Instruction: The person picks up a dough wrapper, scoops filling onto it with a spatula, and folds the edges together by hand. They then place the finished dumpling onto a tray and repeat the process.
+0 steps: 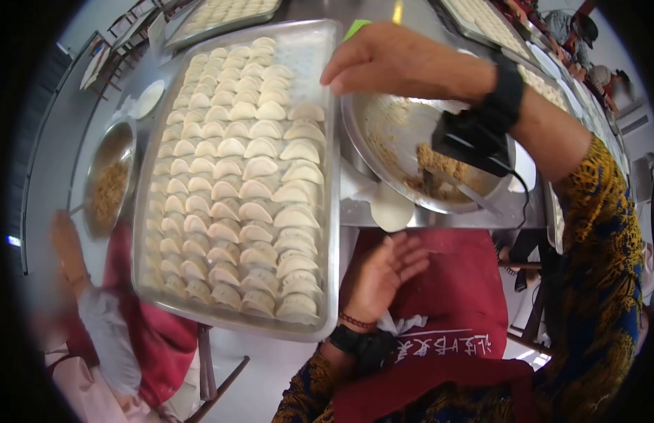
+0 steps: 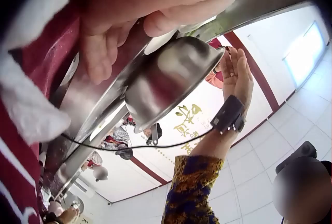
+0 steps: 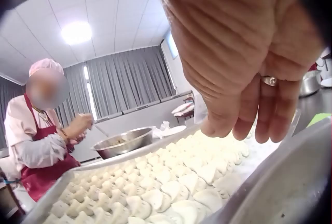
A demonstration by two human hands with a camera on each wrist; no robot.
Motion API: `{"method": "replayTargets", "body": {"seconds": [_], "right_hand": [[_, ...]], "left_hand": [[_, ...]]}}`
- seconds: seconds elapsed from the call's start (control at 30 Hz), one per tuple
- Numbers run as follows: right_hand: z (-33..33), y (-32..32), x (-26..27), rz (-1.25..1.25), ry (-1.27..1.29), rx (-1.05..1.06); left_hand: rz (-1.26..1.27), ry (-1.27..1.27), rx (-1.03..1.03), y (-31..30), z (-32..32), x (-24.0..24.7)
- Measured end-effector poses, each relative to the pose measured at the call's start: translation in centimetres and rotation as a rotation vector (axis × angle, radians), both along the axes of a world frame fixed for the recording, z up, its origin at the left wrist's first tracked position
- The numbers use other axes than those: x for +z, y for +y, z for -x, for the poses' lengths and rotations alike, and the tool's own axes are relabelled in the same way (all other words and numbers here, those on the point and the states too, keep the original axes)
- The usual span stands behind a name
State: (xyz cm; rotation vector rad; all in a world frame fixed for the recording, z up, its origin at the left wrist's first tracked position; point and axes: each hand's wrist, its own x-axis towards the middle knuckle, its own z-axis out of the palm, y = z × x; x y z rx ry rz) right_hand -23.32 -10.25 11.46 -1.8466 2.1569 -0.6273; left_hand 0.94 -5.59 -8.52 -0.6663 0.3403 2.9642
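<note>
Handily, dumplings (image 1: 260,167) lined the tray (image 1: 333,233), set beside the bowl (image 1: 404,118) seemingly for easy reach, while the right hand (image 1: 383,62) hung loose-fingered over its edge, the left hand (image 1: 385,278) open near a wrapper (image 1: 392,208).

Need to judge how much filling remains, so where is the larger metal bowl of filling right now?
In the head view, the bowl sits on the table just right of the dumpling tray, partly hidden by the right wrist camera.
</note>
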Motion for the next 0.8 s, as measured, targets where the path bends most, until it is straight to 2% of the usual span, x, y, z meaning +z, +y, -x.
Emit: {"method": "replayTargets", "body": {"seconds": [0.07,0.13,0.2,0.27,0.37,0.5,0.57,0.63,0.67,0.73,0.77,0.8], "right_hand": [[-1.2,3.4,1.6,0.017,-0.016,-0.038],[-2.6,6.9,2.9,0.124,-0.008,-0.108],[-4.6,10.1,4.4,0.107,0.041,-0.153],[-6.1,13.5,4.5,0.091,0.091,-0.198],[-8.0,18.6,3.2,0.213,0.111,-0.243],[-11.8,22.6,-0.7,0.429,-0.357,-0.418],[-13.3,23.8,-3.4,0.310,-0.564,-0.559],[-13.9,24.0,-7.4,0.288,-0.768,-0.612],[-13.9,24.0,-9.5,0.292,-0.778,-0.613],[-13.8,23.6,-13.0,0.218,-1.134,-0.697],[-13.7,23.2,-14.0,0.226,-1.140,-0.692],[-13.6,22.7,-14.7,0.240,-1.331,-0.697]], "left_hand": [[0.074,-0.016,0.061,-0.6,0.2,0.2],[0.107,-0.035,0.060,-1.0,0.4,0.2],[0.141,-0.041,0.045,-1.1,0.5,0.3],[0.181,-0.060,0.057,-1.1,0.9,0.7],[0.265,-0.076,0.022,-1.4,1.5,1.5],[0.319,-0.153,0.013,-1.5,1.9,1.7],[0.339,-0.158,0.022,-1.2,1.9,1.9],[0.356,-0.162,0.033,-0.7,1.9,2.5],[0.362,-0.157,0.024,-0.4,1.8,3.0],[0.374,-0.156,0.012,0.1,1.5,3.3],[0.357,-0.130,0.000,0.5,1.2,3.3],[0.340,-0.105,-0.011,0.8,1.0,3.3]]}}
